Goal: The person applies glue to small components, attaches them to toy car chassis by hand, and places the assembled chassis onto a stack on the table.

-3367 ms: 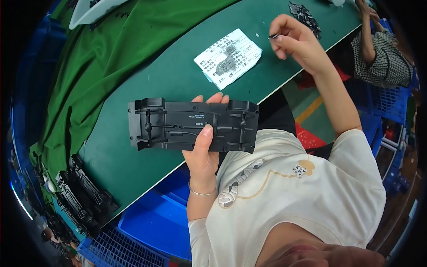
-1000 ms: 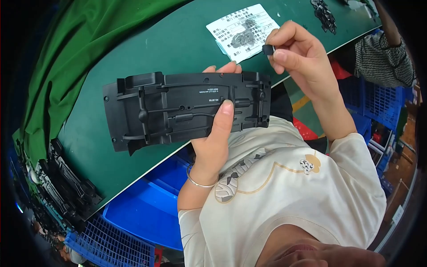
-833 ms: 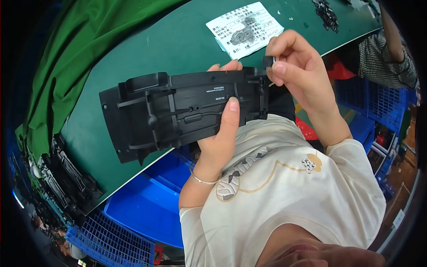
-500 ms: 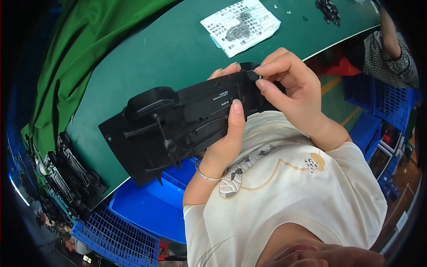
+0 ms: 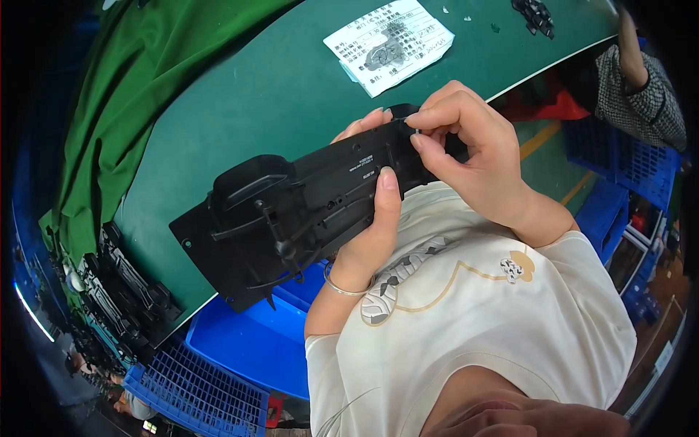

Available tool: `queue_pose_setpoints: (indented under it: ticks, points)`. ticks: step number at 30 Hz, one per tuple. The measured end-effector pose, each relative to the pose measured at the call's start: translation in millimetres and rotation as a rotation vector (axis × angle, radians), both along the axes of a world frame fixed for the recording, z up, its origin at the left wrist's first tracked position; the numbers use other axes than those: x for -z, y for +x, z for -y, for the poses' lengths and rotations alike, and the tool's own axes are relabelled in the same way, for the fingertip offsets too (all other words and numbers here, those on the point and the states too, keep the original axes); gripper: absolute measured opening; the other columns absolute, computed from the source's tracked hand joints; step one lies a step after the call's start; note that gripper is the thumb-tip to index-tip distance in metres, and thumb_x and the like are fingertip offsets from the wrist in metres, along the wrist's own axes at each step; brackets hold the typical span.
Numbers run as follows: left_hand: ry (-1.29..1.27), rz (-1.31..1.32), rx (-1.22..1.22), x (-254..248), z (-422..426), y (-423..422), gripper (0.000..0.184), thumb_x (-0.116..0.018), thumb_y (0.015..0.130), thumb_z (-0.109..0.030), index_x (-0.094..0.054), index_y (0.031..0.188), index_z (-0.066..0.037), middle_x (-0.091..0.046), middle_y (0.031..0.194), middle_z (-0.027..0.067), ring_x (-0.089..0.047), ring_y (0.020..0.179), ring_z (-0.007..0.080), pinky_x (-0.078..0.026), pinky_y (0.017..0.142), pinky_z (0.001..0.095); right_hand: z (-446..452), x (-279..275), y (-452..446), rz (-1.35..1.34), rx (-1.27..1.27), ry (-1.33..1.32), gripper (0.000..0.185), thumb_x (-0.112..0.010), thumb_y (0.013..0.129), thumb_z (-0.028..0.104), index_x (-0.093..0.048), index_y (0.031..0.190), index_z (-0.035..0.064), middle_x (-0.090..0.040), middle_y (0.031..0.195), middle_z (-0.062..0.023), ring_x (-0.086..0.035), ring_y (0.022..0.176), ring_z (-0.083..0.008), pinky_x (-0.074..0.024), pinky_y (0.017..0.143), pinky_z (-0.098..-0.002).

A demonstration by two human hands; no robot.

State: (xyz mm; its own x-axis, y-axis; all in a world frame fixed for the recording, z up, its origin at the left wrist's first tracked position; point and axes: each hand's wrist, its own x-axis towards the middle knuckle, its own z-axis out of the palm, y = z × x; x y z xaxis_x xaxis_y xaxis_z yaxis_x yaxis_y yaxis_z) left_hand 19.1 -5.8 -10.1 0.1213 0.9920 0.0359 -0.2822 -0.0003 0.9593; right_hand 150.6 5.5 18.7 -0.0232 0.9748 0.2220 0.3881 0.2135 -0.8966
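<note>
My left hand (image 5: 370, 237) grips a long black plastic chassis (image 5: 338, 175), its thumb across the printed face and its fingertips showing past the far edge. The chassis tilts, with its left end lower in the view and that end's moulded wheel arch turned upward. At the opposite end, the thumb and forefinger of my right hand (image 5: 413, 128) are pinched together against the chassis. The small black part between these fingers is mostly hidden. Beyond the chassis, a white printed label (image 5: 422, 36) with a dark smudge lies on the green table (image 5: 218, 109).
Several black chassis parts (image 5: 127, 284) rest at the table's left end. Small black pieces (image 5: 534, 17) lie at the far right. Green cloth (image 5: 120, 131) covers the back left. Blue bins (image 5: 247, 346) stand below the near edge. Another person's patterned sleeve (image 5: 644, 91) shows at right.
My right hand has come down and left, bringing the small black part from above the table to the chassis' right end. The chassis has tilted, its left end dropping.
</note>
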Motion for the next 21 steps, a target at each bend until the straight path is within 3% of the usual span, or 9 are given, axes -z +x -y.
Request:
queue_pose_setpoints:
  ticks: [7, 10, 14, 18, 21]
  points:
    - [0.024, -0.037, 0.041, 3, -2, -3, 0.053, -0.054, 0.078, -0.021, -0.033, 0.12, 0.004, -0.041, 0.119, 0.0182, -0.043, 0.111, 0.0278, -0.035, 0.093, 0.0392, -1, -4, 3, 0.025, -0.029, -0.032, 0.015, -0.058, 0.068, -0.007, -0.052, 0.08, -0.0007, -0.051, 0.072, -0.005, -0.056, 0.06, -0.0117, -0.0449, 0.051, -0.0203]
    - [0.039, 0.063, 0.038, 3, -1, -1, 0.045, -0.049, 0.079, -0.008, -0.033, 0.119, 0.003, -0.039, 0.121, 0.0185, -0.042, 0.112, 0.0266, -0.033, 0.094, 0.0373, -1, -5, 3, 0.022, -0.027, -0.06, 0.014, -0.058, 0.069, -0.006, -0.052, 0.08, -0.0006, -0.051, 0.072, -0.005, -0.056, 0.06, -0.0116, -0.0447, 0.051, -0.0204]
    - [0.077, 0.019, 0.067, 4, -1, -3, 0.045, -0.049, 0.079, -0.008, -0.032, 0.119, 0.003, -0.036, 0.123, 0.019, -0.043, 0.112, 0.0282, -0.032, 0.095, 0.0385, 0, -6, 3, 0.024, -0.026, -0.065, 0.014, -0.058, 0.069, -0.006, -0.052, 0.08, -0.0003, -0.051, 0.072, -0.0048, -0.056, 0.062, -0.0116, -0.0446, 0.051, -0.0207]
    - [0.045, 0.0, 0.026, 3, 1, -1, 0.048, -0.049, 0.079, -0.01, -0.03, 0.12, 0.006, -0.038, 0.122, 0.0201, -0.043, 0.112, 0.0284, -0.032, 0.095, 0.0383, 2, -10, 8, 0.071, -0.119, -0.093, 0.027, -0.057, 0.069, -0.011, -0.053, 0.093, 0.0, -0.049, 0.085, -0.0072, -0.05, 0.065, -0.0087, -0.0423, 0.057, -0.0195]
    - [0.041, -0.082, 0.005, 3, 3, 1, 0.049, -0.048, 0.081, -0.016, -0.031, 0.12, 0.007, -0.043, 0.117, 0.0213, -0.043, 0.112, 0.028, -0.032, 0.095, 0.0382, 0, -21, 23, -0.189, -0.107, -0.332, 0.047, -0.059, 0.068, -0.01, -0.046, 0.111, 0.0029, -0.049, 0.092, -0.0072, -0.051, 0.067, -0.0077, -0.0434, 0.061, -0.0195]
